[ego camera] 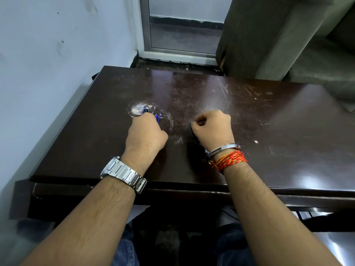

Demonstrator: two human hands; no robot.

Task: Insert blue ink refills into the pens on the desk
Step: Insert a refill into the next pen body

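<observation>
dim room | daylight from window [182,25] | glare on desk [307,181] | edges bowed | slightly soft

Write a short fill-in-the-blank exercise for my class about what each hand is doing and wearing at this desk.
1. The left hand has a metal ____ on its wrist.
2. The right hand has a metal bangle and red-and-orange ____ on its wrist.
3. Both hands rest as closed fists on the dark brown ____.
4. The thin refills poking out beside the left hand are ____ in colour.

Missing words: watch; threads; desk; blue

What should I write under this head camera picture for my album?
Two hands gripping blue pen parts on a scratched dark desk.
</observation>
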